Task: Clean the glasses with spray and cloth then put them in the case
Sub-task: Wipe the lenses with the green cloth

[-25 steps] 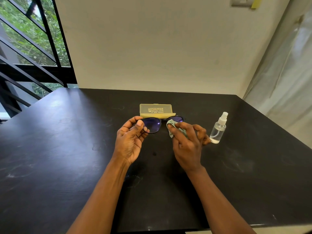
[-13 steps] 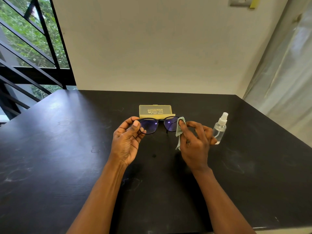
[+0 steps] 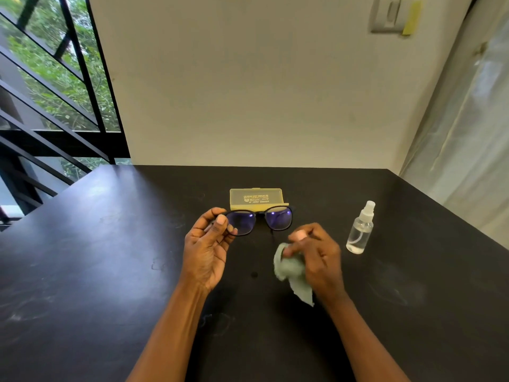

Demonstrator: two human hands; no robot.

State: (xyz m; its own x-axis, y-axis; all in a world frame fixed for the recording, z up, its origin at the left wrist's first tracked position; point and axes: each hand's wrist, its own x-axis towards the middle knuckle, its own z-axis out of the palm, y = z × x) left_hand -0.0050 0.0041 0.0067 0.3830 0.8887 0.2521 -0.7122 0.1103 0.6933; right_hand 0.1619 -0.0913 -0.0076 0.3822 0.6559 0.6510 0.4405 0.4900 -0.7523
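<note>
My left hand (image 3: 206, 250) pinches the left end of the dark-framed glasses (image 3: 260, 221) with bluish lenses and holds them above the black table. My right hand (image 3: 316, 256) grips a crumpled pale green cloth (image 3: 293, 274), lower than and to the right of the glasses, apart from the lenses. The yellow glasses case (image 3: 256, 198) lies on the table just behind the glasses, its lid standing open. A small clear spray bottle (image 3: 360, 230) with a white nozzle stands upright to the right of my right hand.
The black table (image 3: 110, 257) ends at a cream wall behind and drops off on the left toward a window with black bars. A pale curtain hangs at the right. A wall switch sits high up.
My right hand has pulled the cloth off the right lens, down and toward me. The left hand keeps holding the glasses in about the same place.
</note>
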